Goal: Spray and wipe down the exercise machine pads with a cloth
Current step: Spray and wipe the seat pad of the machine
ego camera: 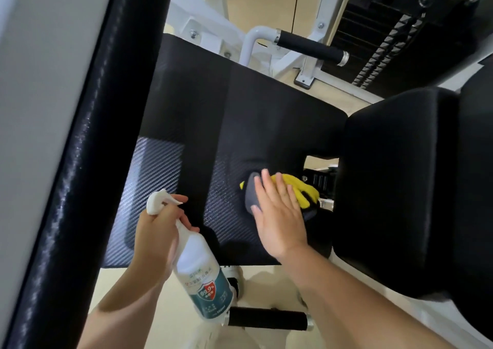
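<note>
Fingers of the right hand lie flat on the cloth near the seat pad right edge, left hand gripping the spray bottle, so the cloth could honestly slide off into that gap.

Soft indoor light fell evenly, brightest on the pale floor. The black seat pad showed grey sheen on its weave, while the back pad stayed nearly featureless. Wide-angle distortion bent the blurred, glinting upright pad at left.

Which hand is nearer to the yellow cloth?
Right. The right hand presses flat on the cloth; the left hand holds the spray bottle, apart from it.
</note>
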